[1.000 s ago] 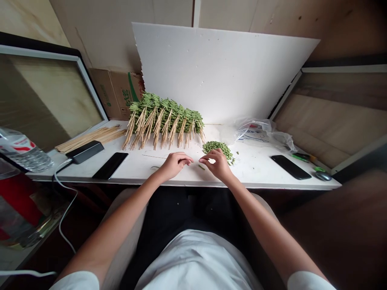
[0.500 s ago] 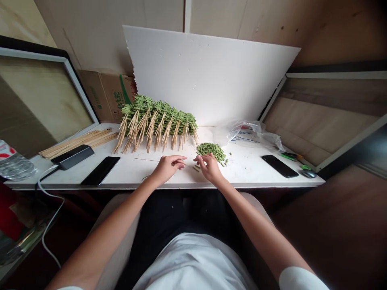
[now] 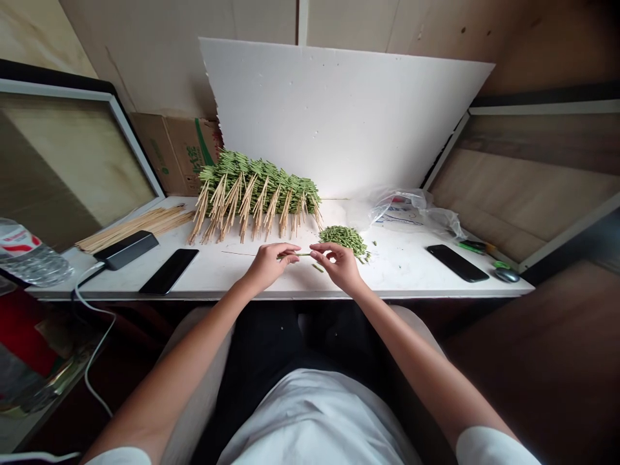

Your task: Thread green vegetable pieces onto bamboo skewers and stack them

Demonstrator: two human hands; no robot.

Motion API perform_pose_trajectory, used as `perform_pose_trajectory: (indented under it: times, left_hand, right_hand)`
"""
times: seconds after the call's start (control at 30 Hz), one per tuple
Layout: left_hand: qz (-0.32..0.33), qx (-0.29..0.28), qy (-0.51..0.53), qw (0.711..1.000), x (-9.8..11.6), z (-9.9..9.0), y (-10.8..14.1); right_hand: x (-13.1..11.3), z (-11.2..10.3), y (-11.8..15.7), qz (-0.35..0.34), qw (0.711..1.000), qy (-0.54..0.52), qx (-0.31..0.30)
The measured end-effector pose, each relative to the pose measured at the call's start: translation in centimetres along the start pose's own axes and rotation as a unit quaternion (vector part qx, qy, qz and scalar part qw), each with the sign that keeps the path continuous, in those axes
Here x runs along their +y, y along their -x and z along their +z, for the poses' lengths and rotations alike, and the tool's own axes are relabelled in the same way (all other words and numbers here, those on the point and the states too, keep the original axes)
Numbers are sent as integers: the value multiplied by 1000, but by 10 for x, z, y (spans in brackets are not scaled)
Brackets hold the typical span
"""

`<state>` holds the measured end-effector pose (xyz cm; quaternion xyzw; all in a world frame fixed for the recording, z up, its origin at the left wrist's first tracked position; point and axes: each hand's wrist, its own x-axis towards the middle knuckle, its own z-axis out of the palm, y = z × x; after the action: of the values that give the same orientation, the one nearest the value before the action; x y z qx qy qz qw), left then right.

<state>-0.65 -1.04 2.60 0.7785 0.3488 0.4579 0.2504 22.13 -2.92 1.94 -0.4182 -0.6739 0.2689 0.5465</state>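
Note:
My left hand [image 3: 271,265] is closed in a pinch around a thin wooden skewer [image 3: 237,252], whose bare end sticks out to the left. A short green stretch, looking like cut bean pieces, spans the gap between the hands. The fingertips of my right hand [image 3: 339,263] pinch its right end; the exact contact is partly hidden. Just below lies a loose green bean piece [image 3: 318,267] on the table. Behind my right hand is a pile of cut green bean pieces [image 3: 345,239]. Farther back, loaded skewers [image 3: 261,187] are stacked, bare ends towards me.
Bare skewers [image 3: 140,226] lie at the left, near a black box-shaped device [image 3: 126,249], a phone [image 3: 169,271] and a plastic bottle [image 3: 31,252]. To the right are a clear plastic bag [image 3: 416,210], another phone [image 3: 457,263] and a mouse [image 3: 506,274]. A white board [image 3: 349,123] stands behind.
My right hand's fingertips have come up to the green end of the skewer, and a green stretch now shows between both hands. The view has shifted slightly.

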Motion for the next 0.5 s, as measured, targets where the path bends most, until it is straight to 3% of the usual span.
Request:
perform_pose_trajectory:
  times: [0.13,0.33,0.5]
  left_hand:
    - [34,-2,-36,999,3,-2,0]
    - [63,-10,-54,997,8,3,2]
    - [110,-40,-62,991,7,5,3]
  right_hand:
    - [0,-2,1,-43,998,36,16]
    - [-10,0,6,-168,977,131,-27]
    - [-9,2,6,-224,965,134,-25]
